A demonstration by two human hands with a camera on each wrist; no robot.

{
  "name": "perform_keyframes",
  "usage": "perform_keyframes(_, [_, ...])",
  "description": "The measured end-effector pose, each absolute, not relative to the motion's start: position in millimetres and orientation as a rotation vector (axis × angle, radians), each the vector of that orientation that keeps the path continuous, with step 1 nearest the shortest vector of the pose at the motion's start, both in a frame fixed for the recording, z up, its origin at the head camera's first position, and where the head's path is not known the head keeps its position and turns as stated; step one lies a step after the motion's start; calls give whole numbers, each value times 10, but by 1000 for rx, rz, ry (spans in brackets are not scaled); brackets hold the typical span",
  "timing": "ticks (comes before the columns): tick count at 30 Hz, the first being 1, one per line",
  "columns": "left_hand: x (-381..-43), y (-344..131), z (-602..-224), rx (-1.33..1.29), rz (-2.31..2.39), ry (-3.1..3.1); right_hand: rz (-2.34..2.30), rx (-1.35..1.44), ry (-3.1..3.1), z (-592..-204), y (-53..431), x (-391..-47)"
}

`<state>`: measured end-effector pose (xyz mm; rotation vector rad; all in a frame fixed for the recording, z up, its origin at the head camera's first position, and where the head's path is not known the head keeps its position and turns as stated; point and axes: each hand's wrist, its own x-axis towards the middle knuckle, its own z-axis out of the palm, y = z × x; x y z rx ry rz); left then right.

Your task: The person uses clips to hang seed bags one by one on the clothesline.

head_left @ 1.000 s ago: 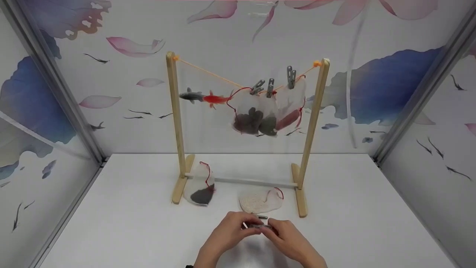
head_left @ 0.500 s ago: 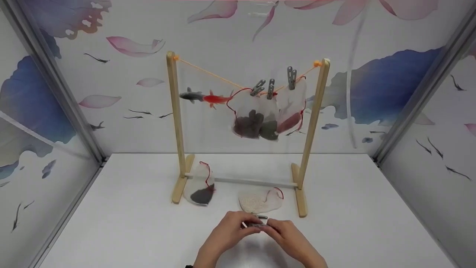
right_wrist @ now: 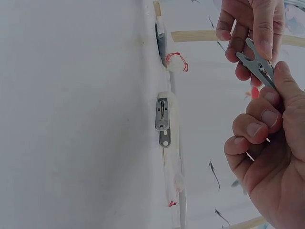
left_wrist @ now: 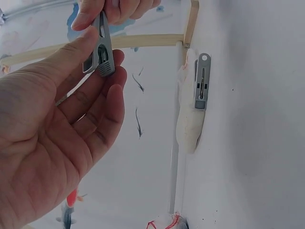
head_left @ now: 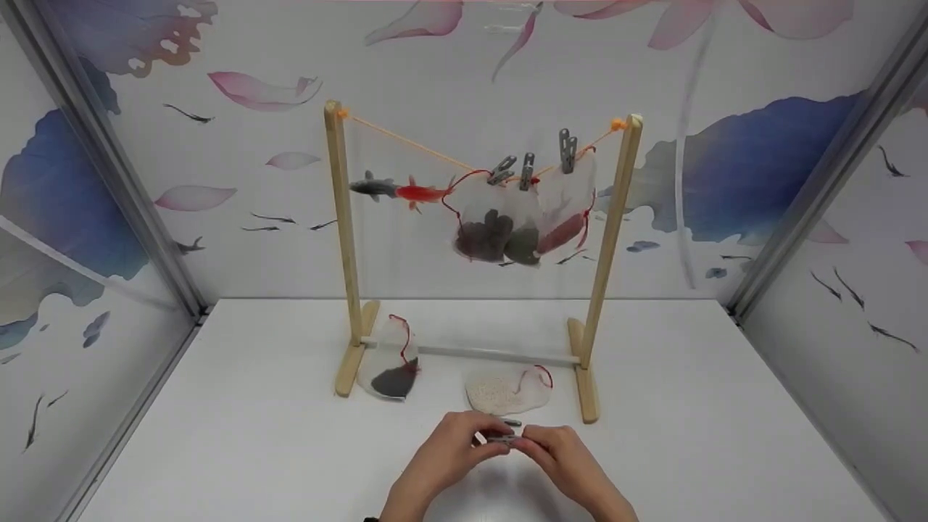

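Close to the front of the table, my left hand (head_left: 460, 442) and right hand (head_left: 569, 457) meet over one grey clothespin (left_wrist: 101, 50). My right hand pinches one end between thumb and curled fingers; my left thumb and fingers hold the other end, where its two arms spread (right_wrist: 255, 59). Just beyond them lies a pale drawstring pouch (head_left: 500, 391) with a red cord. Beside this pouch are more grey clothespins (right_wrist: 162, 112), one overlapping another in the right wrist view. Farther left, a pouch with dark contents (head_left: 395, 380) lies by the rack's foot.
A wooden rack (head_left: 341, 217) stands behind, with a sagging orange line (head_left: 406, 141) between its posts. Clothespins (head_left: 527, 171) hold see-through pouches (head_left: 482, 235) with dark and reddish contents on that line. A pale bar (head_left: 500, 355) joins the feet. Printed walls enclose the table.
The hanging pouches sway, dipping slightly and rising back. My hands stay in place, with only a small shift of the right thumb and fingers on the clothespin.
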<state>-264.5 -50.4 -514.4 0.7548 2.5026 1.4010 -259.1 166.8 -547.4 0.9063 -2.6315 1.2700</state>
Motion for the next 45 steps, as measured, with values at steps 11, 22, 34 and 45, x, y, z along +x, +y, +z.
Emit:
perform_keyframes(11, [-2634,-475,-5119,756,1395,2506,1343,947,-2693,-5439,1722,-2612])
perform_keyframes(22, [-2589,-404,-5060,832,1457,2494,1430,1009,-2778,-5371,1901,-2646])
perform_keyframes(34, [-2727,-50,-5135,716,1139,2723,1117,400,-2886,-5384,2349,-2722])
perform_keyframes(45, [-3057,319,-5355,706,483,2953,1029,270,-2887,-5402,2509,-2727])
